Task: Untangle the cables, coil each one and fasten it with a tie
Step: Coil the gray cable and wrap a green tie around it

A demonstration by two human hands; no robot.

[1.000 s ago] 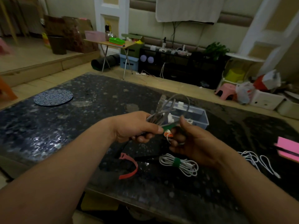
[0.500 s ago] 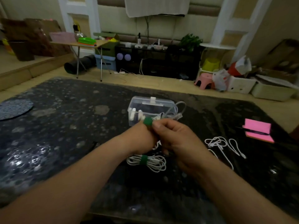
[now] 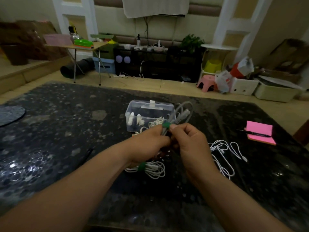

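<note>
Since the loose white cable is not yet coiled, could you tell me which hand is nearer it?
Right. The right hand is just left of the loose white cable; the left hand is farther left, beyond the right hand. Both hold the grey cable.

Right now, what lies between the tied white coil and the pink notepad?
A loose, untied white cable sprawls on the dark table between them, seen in the head view.

So the green tie (image 3: 166,125) goes from a loose strip between the hands to a snug band around the grey cable coil (image 3: 182,112). The right hand (image 3: 190,143) comes up from lower down and now pinches right at the tie, up against the left hand (image 3: 147,144). The view swings right too, so the red tie drops out of sight.
</note>
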